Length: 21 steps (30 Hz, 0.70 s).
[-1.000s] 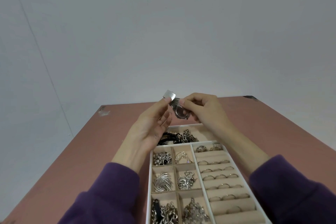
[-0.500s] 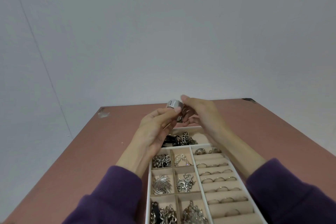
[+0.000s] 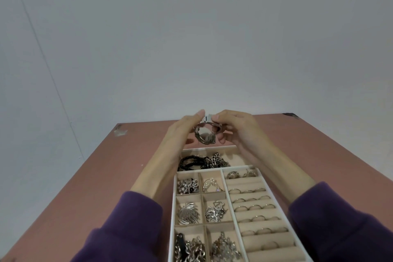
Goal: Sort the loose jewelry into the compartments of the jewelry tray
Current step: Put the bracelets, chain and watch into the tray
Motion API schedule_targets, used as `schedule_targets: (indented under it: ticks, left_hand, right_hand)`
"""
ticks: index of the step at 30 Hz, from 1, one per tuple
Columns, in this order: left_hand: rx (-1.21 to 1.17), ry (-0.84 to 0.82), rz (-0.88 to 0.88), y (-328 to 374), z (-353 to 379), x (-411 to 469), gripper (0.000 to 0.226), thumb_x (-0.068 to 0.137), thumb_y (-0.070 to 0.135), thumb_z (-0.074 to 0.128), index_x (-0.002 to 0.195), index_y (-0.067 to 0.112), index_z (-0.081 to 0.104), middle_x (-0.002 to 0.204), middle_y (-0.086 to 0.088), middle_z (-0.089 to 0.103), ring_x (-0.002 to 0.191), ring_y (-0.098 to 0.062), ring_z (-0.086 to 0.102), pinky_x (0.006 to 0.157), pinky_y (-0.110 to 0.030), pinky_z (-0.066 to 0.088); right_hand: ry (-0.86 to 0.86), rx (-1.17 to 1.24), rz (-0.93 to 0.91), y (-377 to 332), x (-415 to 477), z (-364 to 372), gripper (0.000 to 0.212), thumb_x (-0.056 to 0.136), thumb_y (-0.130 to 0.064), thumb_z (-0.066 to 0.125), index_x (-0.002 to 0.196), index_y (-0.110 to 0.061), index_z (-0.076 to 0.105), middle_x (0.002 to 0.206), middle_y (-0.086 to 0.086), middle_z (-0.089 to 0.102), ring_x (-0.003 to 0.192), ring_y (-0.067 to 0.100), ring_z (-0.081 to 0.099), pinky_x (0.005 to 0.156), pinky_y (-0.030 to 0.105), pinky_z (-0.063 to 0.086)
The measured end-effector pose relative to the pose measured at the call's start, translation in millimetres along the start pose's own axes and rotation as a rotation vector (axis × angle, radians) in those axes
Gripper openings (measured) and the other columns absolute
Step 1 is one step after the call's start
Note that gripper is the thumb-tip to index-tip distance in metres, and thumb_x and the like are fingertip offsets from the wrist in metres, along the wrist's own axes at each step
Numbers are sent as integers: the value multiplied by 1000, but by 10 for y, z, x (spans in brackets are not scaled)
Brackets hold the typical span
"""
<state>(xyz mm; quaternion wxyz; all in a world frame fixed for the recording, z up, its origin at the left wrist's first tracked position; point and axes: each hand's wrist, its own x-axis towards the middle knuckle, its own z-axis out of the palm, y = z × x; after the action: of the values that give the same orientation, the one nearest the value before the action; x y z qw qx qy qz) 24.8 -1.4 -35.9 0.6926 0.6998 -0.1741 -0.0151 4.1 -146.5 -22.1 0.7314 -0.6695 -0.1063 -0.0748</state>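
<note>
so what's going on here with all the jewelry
A person in purple sleeves is sorting jewelry into a white tray on a reddish table. The left hand and right hand together hold what looks like a silver wristwatch, raised above the tray's far end and not yet in any compartment. The tray already holds rings in its padded rows and black cords in the far compartment.

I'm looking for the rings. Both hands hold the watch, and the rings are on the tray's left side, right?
No. The head view shows the rings on the tray's right side. The left hand and right hand do hold the watch.
</note>
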Motion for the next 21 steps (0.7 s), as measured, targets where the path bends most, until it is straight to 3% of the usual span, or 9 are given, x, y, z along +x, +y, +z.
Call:
schedule_targets:
  ticks: [3,6,9,13,18,21]
  left_hand:
    - [28,-38,-4,17,28,-22,35,69,54,64,77,21,72,84,5,68,93,-19,63,98,-46,44]
    - [-53,8,-28,1,16,-10,18,73,37,66,62,22,70,73,2,61,81,-18,58,89,-40,44]
    - [-105,2,-34,-26,17,-8,23,77,28,64,55,24,68,71,2,58,77,-17,55,79,-34,42]
    - [-98,-8,-26,-33,13,-8,13,71,32,66,70,20,69,74,3,60,75,-13,57,78,-32,43]
    - [-125,-50,-8,-19,6,-6,24,68,41,68,75,18,67,76,7,65,75,-8,60,81,-31,46]
    - [-85,-66,2,-32,-4,5,28,72,38,69,86,14,71,89,-3,69,86,-15,62,90,-37,45]
  right_hand:
    - [-7,-6,17,5,5,-7,17,85,-7,57,68,-5,60,58,5,55,49,15,44,46,21,38]
    - [-30,-23,47,29,13,-2,15,85,-8,58,71,-3,60,57,4,54,48,14,43,45,21,36]
    - [-53,0,64,38,14,-4,16,85,-6,58,69,-3,61,56,4,54,47,13,43,45,20,35]
    - [-50,37,80,29,16,-20,15,83,-3,58,68,-2,59,58,5,52,47,12,42,43,16,34]
    - [-26,73,89,8,29,-48,14,84,-11,57,71,-6,60,60,4,54,51,11,41,51,22,31]
    - [6,115,140,20,58,-88,14,85,-18,57,76,-9,62,64,3,59,51,11,41,51,22,31]
